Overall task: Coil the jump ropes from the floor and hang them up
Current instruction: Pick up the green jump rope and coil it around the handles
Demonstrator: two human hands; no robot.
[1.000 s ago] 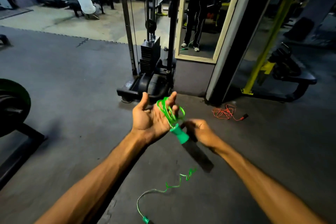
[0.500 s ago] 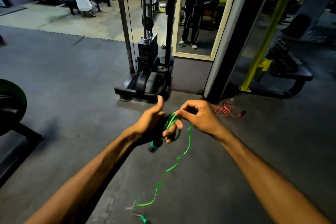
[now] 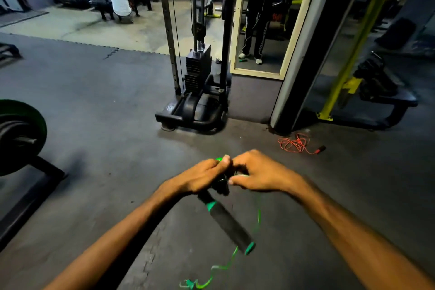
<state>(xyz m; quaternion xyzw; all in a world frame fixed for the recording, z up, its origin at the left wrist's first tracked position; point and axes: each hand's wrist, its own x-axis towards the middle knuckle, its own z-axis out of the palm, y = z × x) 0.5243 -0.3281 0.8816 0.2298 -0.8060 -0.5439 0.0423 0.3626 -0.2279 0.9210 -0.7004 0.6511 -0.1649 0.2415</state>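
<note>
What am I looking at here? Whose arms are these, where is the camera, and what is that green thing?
No machine here: a person wears a camera on the head, looking down at their own arms in a gym. The left hand and right hand both grip a green jump rope; its black handle juts toward the camera and loose cord dangles to the grey floor mat. A second, orange jump rope lies tangled on the floor near a pillar.

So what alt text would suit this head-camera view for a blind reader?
Two hands work a green jump rope over a grey gym floor: the left hand grips it, its black handle hanging below, and the right hand pinches it alongside. An orange jump rope lies beyond, near a cable machine.
</note>
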